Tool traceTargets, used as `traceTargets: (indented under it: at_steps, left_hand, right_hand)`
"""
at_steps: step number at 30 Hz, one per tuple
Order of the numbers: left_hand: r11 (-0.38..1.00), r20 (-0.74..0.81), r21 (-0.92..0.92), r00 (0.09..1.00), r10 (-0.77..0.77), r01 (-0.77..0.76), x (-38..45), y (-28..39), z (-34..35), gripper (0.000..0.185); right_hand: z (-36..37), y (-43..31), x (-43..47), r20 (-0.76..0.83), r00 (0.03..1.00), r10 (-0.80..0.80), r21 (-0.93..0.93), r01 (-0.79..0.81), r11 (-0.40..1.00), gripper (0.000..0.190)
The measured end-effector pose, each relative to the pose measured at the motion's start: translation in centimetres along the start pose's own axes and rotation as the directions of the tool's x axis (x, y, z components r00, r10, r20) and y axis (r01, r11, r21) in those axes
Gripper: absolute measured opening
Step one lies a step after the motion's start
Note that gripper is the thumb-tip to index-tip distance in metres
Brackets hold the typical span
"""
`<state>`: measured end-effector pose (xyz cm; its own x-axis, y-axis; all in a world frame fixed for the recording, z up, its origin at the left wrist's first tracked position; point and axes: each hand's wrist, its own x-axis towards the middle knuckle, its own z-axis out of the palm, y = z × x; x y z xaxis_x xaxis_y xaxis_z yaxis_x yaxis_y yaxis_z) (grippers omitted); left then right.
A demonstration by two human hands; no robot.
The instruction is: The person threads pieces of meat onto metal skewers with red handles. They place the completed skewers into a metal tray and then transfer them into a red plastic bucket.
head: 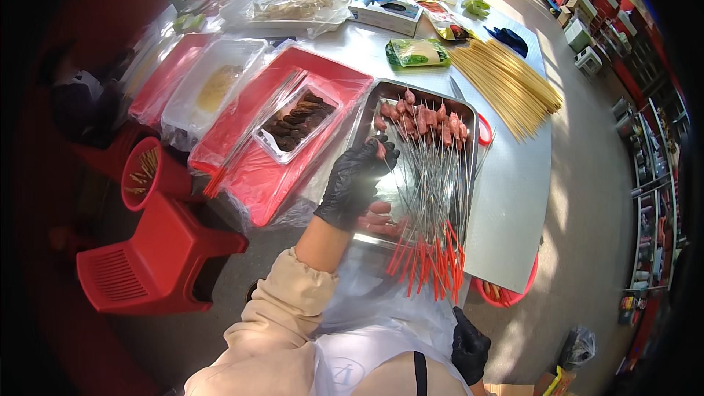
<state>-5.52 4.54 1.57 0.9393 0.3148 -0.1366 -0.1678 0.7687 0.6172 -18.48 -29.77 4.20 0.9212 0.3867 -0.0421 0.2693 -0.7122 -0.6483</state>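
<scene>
My left hand (358, 182), in a black glove, grips a piece of raw meat (380, 149) between thumb and fingers. It is above the left side of a metal tray (471, 115). Many metal skewers (426, 187) lie in the tray, with meat chunks (421, 121) on their far ends and red handles (437, 269) overhanging the near rim. Loose raw meat pieces (379, 220) lie below my left wrist. My right hand (470, 346), also black-gloved, is closed near my waist, just below the handles. It appears to hold a skewer's handle end, mostly hidden in the fist.
Left of the tray, a red plastic-wrapped tray (242, 187) bears a box of dark strips (300, 121) and bare skewers. Scissors (484, 129) and bamboo sticks (506, 82) lie right. A red chair (159, 258) and bucket (144, 173) stand left. A person (77, 93) is far left.
</scene>
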Motion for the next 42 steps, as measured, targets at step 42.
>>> traceTargets:
  at_steps: [42]
  left_hand:
    - [0.971, -0.104, 0.237, 0.993, 0.047, -0.021, 0.1, -2.3, -2.6, 0.025]
  right_hand:
    - [1.9, -1.0, 4.9, 0.057, 0.965, 0.254, 0.607, -0.236, 0.759, 0.048]
